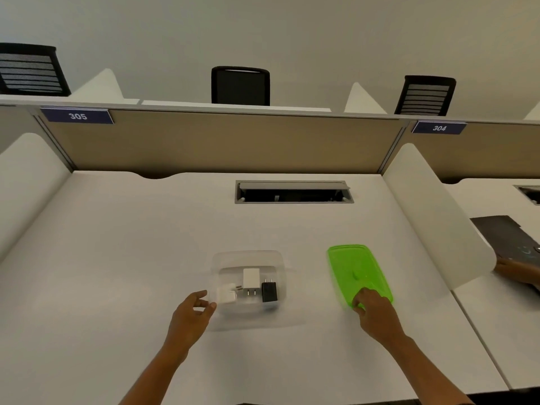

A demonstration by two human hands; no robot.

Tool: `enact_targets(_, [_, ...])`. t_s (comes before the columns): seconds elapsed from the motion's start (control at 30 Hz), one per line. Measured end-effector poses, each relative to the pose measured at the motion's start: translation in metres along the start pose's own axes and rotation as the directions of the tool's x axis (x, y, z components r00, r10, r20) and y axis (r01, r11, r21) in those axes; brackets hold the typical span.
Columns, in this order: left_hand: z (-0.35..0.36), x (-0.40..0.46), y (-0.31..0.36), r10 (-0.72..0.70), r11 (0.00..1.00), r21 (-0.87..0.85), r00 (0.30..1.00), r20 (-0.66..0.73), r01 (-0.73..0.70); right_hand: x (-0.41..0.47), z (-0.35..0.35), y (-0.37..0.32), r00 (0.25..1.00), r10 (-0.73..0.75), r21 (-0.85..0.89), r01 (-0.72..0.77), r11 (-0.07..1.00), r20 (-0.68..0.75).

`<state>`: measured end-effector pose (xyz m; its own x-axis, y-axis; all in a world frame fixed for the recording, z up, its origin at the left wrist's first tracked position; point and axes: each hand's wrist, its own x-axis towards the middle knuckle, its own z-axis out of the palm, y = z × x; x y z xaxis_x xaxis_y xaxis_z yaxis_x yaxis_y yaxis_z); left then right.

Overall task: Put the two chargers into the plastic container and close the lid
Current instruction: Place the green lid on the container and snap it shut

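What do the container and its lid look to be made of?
Container: clear, thin plastic, since the chargers and desk show through its walls. Green lid: translucent plastic, apparently glossy; the picture is too blurred to be sure.

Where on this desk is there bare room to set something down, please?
Bare: left of the clear container, and between it and the cable hatch. Crowded: container to green lid, where both hands work.

The container [248, 260] is seen as clear, faintly frosted plastic, and the lid [352, 267] as translucent green plastic with a smooth sheen. The desk [146, 244] is finished in matt, smooth white laminate, and the black charger [269, 291] is moulded in dull plastic.
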<state>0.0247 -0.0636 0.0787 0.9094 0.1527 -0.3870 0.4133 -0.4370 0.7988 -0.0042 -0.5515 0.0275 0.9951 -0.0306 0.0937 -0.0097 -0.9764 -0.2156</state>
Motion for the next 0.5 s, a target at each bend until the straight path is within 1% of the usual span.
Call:
enact_targets(0.07, [-0.004, -0.001, -0.002, -0.005, 1.0, 0.001, 1.0, -0.014, 0.005, 0.006, -0.015, -0.015, 0.995, 0.005, -0.003, -0.006, 1.0, -0.101])
enact_targets(0.13, [-0.009, -0.003, -0.002, -0.005, 1.0, -0.006, 0.999, -0.034, 0.005, 0.019, -0.038, -0.032, 0.979, 0.012, 0.033, -0.006, 0.999, -0.204])
enact_targets(0.2, [-0.012, -0.003, 0.0, 0.005, 1.0, -0.007, 0.999, -0.049, -0.005, 0.032, -0.062, -0.046, 0.955, 0.042, 0.12, -0.007, 0.993, -0.293])
enact_targets(0.23, [-0.012, -0.002, 0.002, 0.012, 1.0, -0.012, 0.998, -0.063, -0.013, 0.038, -0.073, -0.052, 0.943, 0.075, 0.196, -0.011, 0.981, -0.325])
enact_targets(0.3, [-0.012, -0.003, 0.008, 0.037, 0.999, -0.023, 0.993, -0.108, -0.04, 0.05, -0.094, -0.065, 0.926, 0.164, 0.365, -0.031, 0.93, -0.34])
enact_targets(0.37, [-0.012, -0.002, 0.012, 0.094, 0.995, -0.025, 0.982, -0.164, -0.099, 0.061, -0.115, -0.083, 0.907, 0.229, 0.47, -0.039, 0.882, -0.354])
enact_targets(0.43, [-0.012, -0.002, 0.021, 0.159, 0.985, -0.037, 0.966, -0.205, -0.17, 0.069, -0.132, -0.102, 0.889, 0.236, 0.537, 0.013, 0.844, -0.392])
enact_targets(0.5, [-0.011, -0.003, 0.034, 0.217, 0.969, -0.073, 0.952, -0.217, -0.237, 0.077, -0.147, -0.121, 0.88, 0.22, 0.589, 0.08, 0.804, -0.42])
